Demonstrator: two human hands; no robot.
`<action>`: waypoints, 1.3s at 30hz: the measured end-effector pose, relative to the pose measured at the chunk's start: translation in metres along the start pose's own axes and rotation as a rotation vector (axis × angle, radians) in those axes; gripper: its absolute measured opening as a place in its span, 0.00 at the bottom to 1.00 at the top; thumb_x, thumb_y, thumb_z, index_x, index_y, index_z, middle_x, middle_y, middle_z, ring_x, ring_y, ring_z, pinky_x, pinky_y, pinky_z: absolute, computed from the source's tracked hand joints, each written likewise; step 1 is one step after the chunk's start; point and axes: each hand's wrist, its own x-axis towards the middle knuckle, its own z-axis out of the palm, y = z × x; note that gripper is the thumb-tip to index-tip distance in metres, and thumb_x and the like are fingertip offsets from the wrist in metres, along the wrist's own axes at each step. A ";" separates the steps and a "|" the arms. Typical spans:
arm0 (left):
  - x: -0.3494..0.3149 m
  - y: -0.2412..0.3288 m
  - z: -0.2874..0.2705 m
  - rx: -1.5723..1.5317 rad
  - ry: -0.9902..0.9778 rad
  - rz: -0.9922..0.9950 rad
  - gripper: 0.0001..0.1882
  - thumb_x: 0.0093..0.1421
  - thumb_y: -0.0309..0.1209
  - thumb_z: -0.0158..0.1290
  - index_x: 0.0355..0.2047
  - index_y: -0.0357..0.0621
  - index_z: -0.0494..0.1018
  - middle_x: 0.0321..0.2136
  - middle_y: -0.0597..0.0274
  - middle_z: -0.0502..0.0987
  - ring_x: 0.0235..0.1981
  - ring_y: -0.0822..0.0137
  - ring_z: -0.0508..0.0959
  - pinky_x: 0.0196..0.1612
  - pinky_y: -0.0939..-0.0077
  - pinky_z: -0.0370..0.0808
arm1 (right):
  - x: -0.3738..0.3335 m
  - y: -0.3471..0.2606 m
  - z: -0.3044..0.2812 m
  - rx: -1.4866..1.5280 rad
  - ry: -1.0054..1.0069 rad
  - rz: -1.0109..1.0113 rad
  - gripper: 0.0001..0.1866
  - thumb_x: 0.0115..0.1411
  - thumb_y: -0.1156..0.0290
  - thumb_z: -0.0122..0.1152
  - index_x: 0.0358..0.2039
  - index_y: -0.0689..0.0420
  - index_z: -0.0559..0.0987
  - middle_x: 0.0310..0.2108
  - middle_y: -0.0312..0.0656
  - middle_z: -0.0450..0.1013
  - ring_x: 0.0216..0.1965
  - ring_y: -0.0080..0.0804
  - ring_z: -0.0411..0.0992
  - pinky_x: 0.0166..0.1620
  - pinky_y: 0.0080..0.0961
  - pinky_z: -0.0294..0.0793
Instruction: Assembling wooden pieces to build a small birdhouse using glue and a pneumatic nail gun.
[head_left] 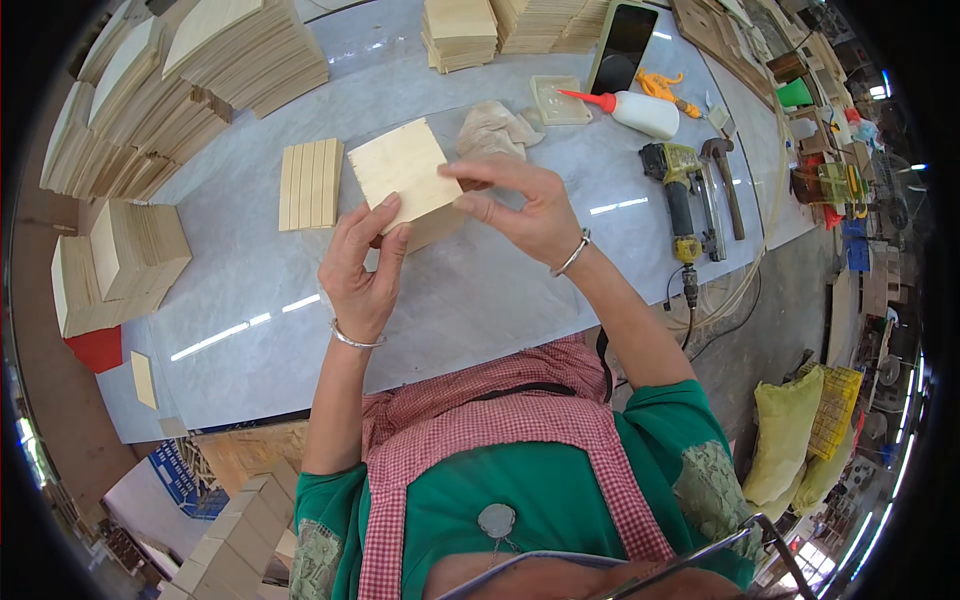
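a woodworking workshop is shown: stacks of cut wooden panels (240, 50) are piled beyond and left of the held wooden piece (403, 168), while a nail gun (682, 195), hammer (724, 180) and glue bottle (630, 108) are laid out to its right on the grey worktable (480, 290).

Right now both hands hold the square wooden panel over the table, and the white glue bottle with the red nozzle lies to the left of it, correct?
Not quite. Both hands, left hand and right hand, hold the square wooden panel, but the glue bottle lies to its right, as the head view shows.
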 end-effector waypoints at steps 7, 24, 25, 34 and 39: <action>0.000 0.001 0.000 0.010 -0.013 -0.024 0.14 0.53 0.23 0.60 0.41 0.41 0.78 0.32 0.58 0.75 0.24 0.75 0.73 0.25 0.84 0.71 | -0.003 0.009 0.005 -0.167 0.034 -0.115 0.12 0.51 0.81 0.63 0.37 0.56 0.83 0.33 0.38 0.77 0.35 0.27 0.74 0.38 0.20 0.72; -0.002 0.000 0.000 0.041 -0.025 -0.025 0.13 0.54 0.22 0.59 0.42 0.40 0.77 0.30 0.60 0.74 0.23 0.76 0.71 0.22 0.83 0.70 | -0.006 0.014 0.013 -0.196 0.120 -0.179 0.13 0.49 0.84 0.63 0.36 0.56 0.83 0.30 0.37 0.77 0.31 0.26 0.73 0.34 0.19 0.71; -0.003 -0.001 0.000 0.039 -0.021 -0.016 0.14 0.53 0.22 0.59 0.42 0.40 0.77 0.31 0.60 0.74 0.22 0.76 0.72 0.22 0.83 0.70 | -0.005 0.014 0.014 -0.195 0.120 -0.180 0.13 0.49 0.84 0.63 0.36 0.56 0.83 0.30 0.37 0.77 0.31 0.26 0.73 0.34 0.19 0.71; -0.004 -0.001 0.004 0.024 -0.004 0.025 0.13 0.56 0.22 0.58 0.42 0.38 0.75 0.35 0.57 0.73 0.23 0.77 0.73 0.21 0.85 0.71 | -0.009 0.013 0.015 -0.183 0.142 -0.188 0.13 0.49 0.84 0.62 0.36 0.56 0.83 0.30 0.37 0.77 0.31 0.26 0.72 0.34 0.20 0.71; -0.004 -0.002 0.006 0.047 -0.015 0.072 0.12 0.58 0.23 0.56 0.43 0.39 0.74 0.37 0.56 0.72 0.23 0.79 0.73 0.19 0.87 0.71 | -0.016 0.014 0.020 -0.074 0.276 -0.084 0.15 0.52 0.79 0.62 0.43 0.59 0.79 0.32 0.40 0.77 0.31 0.28 0.76 0.34 0.20 0.75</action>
